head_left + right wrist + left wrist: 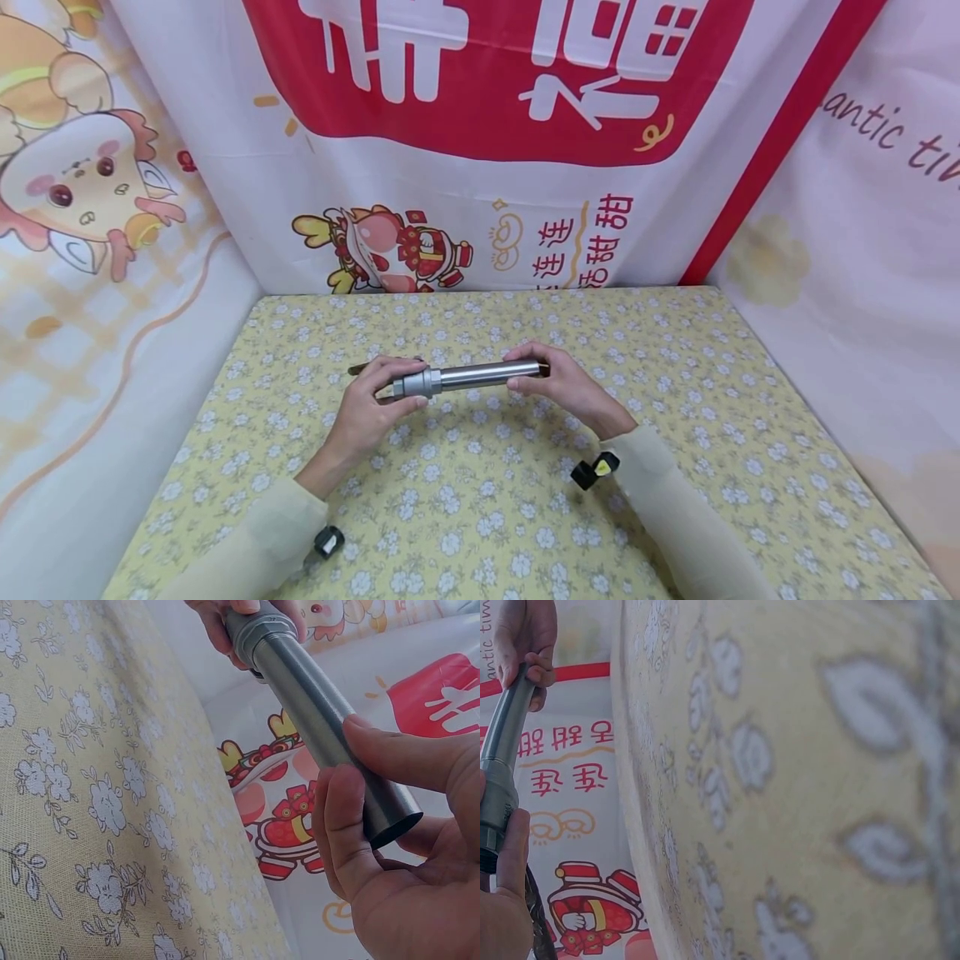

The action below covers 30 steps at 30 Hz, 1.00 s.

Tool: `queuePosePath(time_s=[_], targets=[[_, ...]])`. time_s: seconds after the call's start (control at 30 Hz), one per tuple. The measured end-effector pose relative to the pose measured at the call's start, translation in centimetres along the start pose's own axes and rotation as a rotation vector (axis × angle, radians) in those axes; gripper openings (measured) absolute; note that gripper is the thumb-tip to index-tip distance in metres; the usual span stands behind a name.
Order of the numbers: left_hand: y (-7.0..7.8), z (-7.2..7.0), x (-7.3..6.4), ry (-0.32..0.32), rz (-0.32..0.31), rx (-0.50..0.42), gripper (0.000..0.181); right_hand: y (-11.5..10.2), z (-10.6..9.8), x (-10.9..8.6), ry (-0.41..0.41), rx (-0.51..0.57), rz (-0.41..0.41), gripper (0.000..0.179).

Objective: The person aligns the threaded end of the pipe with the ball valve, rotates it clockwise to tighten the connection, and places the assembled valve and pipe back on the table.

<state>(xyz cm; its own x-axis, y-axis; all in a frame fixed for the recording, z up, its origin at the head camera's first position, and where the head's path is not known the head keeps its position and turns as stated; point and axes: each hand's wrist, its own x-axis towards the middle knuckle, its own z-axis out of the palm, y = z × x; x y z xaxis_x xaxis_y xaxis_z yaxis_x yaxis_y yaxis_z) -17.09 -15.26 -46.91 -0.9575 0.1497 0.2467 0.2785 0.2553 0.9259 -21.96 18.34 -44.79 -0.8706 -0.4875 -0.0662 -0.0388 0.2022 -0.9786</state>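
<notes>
A smooth steel pipe [487, 375] is joined to a grey metal fitting with hexagonal edges [424, 382], and both are held above the table. The left hand [372, 402] grips the fitting between thumb and fingers. Beside that hand a dark, lever-like part [358, 368] sticks out; its exact kind is unclear. At the other end, the right hand [566, 387] holds the pipe near its open end. Thumb and fingers of the right hand [405, 877] lie on opposite sides of the pipe [315, 705] in the right wrist view.
A yellow flowered cloth [465, 517] covers the table. Behind stands a white and red printed curtain [465, 175], with printed cloth walls on the left [172, 350] and right [840, 317]. Black devices [328, 542] are strapped at the wrists.
</notes>
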Motion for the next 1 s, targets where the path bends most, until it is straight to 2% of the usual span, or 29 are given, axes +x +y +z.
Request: queuePosePath(time_s=[0.77,1.0], targets=[[0.01,0.04,-0.01,0.002,0.006,-0.01,0.046,-0.11,0.06,-0.02,0.034,0.032,0.019,0.04],[0.04,0.03,-0.07,0.004,0.001,-0.012,0.046,-0.09,0.12,0.07,0.016,0.005,-0.021,0.045]])
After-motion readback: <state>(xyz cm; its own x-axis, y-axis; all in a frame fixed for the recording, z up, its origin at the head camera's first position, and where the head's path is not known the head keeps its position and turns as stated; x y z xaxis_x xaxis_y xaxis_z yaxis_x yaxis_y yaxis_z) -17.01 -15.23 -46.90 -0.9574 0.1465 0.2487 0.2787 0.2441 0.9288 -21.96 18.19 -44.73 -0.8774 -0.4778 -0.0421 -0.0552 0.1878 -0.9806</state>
